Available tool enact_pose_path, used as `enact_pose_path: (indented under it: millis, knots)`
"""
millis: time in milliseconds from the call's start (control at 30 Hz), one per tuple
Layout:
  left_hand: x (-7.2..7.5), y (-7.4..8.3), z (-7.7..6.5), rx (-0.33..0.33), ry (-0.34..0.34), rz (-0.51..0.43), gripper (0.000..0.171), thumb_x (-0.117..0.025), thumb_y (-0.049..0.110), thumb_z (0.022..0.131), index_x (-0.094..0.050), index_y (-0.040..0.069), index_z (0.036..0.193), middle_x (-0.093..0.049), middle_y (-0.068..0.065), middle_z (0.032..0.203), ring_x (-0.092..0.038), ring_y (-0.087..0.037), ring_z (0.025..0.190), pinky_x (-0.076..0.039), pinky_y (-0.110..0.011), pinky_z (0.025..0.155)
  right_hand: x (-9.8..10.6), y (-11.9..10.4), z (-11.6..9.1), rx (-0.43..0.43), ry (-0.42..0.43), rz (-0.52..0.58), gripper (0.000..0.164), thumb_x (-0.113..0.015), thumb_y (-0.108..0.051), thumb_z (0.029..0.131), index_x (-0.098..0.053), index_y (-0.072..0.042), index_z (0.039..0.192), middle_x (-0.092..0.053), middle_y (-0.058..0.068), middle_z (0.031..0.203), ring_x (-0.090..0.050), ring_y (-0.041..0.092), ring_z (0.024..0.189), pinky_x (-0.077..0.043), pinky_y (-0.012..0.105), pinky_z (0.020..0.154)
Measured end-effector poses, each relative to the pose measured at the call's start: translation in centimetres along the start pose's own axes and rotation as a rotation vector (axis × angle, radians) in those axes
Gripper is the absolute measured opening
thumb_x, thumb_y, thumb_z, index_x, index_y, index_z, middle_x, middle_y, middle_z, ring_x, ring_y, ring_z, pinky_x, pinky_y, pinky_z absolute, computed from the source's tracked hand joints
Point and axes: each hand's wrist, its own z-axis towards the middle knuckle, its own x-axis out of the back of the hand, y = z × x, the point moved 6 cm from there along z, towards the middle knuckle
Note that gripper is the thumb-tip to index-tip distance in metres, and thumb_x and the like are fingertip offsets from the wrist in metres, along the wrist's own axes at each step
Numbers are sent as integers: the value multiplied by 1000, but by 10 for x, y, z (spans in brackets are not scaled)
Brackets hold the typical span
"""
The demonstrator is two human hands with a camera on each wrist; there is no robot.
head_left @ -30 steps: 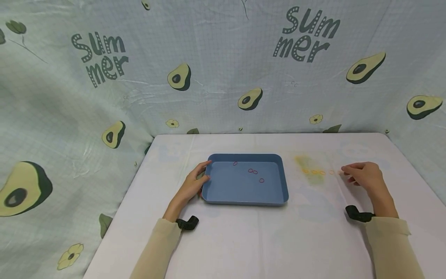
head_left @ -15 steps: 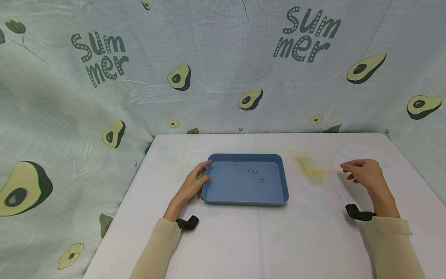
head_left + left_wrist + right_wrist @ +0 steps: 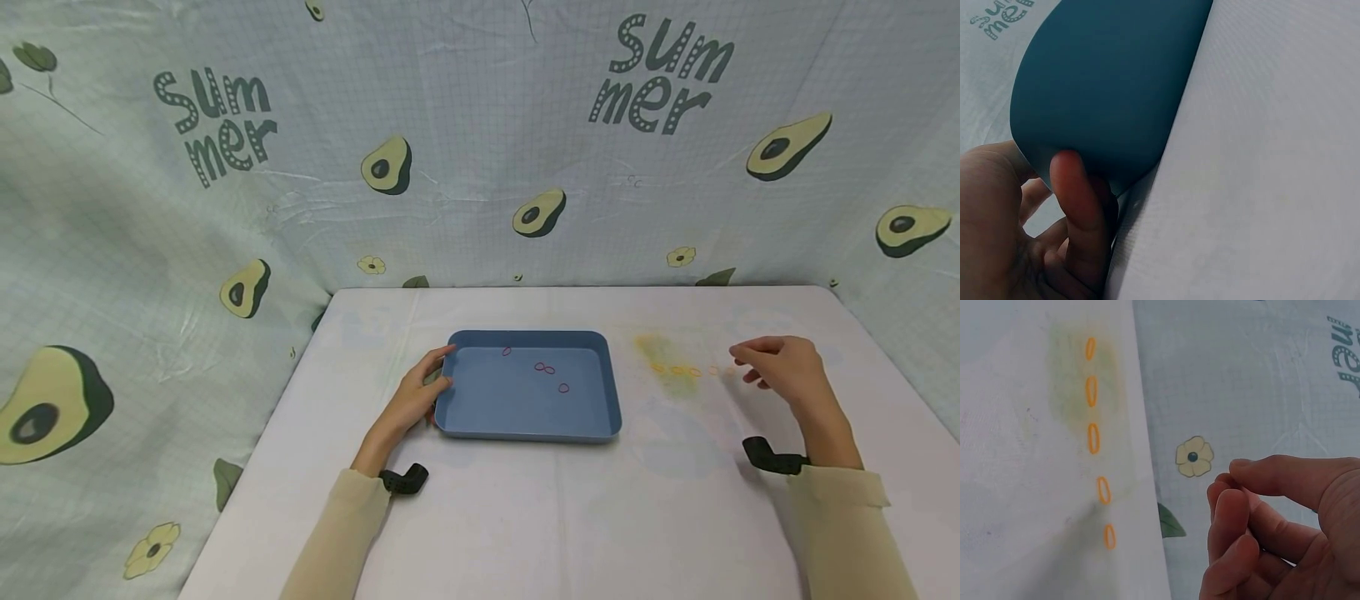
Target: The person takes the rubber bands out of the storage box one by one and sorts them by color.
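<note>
Pale green cloth [image 3: 465, 100] printed with avocados, yellow flowers and the word "summer" hangs behind and to the left and right of a table [image 3: 600, 533] covered in white. Near the table's middle lies a shallow blue rectangular tray [image 3: 502, 408] with rounded corners. Four small red rings [image 3: 544, 368] rest on its floor: one close to the far wall, two side by side near the centre, and one nearer the person, to the right of the pair.

At the tray's left edge, the left hand [image 3: 410, 402] grips the wall, its thumb laid against the tray and its other fingers around the rim and outer side.

To the right of the tray, five small orange rings [image 3: 1097, 439] form a spaced row on the white cover; the leftmost three overlie a yellow-green stain [image 3: 660, 346]. Above the row's right end hangs the right hand [image 3: 791, 375], clear of the table, thumb and forefinger tips together and the remaining fingers loosely bent; whether anything lies between the tips cannot be told.

Beige sleeves [image 3: 847, 525] cover both forearms, and black devices [image 3: 776, 460] are worn at both wrists.
</note>
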Motion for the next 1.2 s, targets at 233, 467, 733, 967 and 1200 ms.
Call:
enact_pose_path:
  millis: [233,467,733,967,1200]
  knots:
    - [1,0,-1,-5,-13,-9,55,-51,18,98,-35,28,150,-31,-15,155,-63,-42,77,-52,-42,55,0,-5,-1,19,14,-3,62,-53,-53,92,-60,1,123,-62,24,117,-64,20,78,-49,23,62]
    - [0,1,0,5,-33,-23,55,-50,18,99,-34,27,150,-30,-14,156,-65,-43,84,-54,-49,67,1,-15,-6,71,20,-5,62,-54,-55,91,-62,0,120,-66,20,111,-65,17,74,-50,24,62]
    - [-1,1,-1,-2,-29,-29,55,-51,19,99,-34,27,150,-30,-14,156,-63,-44,76,-54,-46,64,0,-27,-13,109,15,-22,58,-55,-52,92,-64,-1,117,-69,18,106,-64,13,69,-50,26,61]
    - [-2,-27,13,-23,17,-17,52,-53,26,97,-38,41,144,-34,-7,155,-63,-31,107,-51,-47,85,-3,-36,-17,136,-2,-38,55,-56,-50,92,-65,-1,117,-70,14,103,-65,15,70,-51,28,62]
    - [-2,-29,14,-30,37,3,53,-54,26,96,-39,42,144,-36,-3,154,-35,-22,141,-40,-48,100,-7,-50,-21,199,-8,-53,49,-55,-45,94,-66,-2,116,-66,20,106,-64,18,70,-51,31,61]
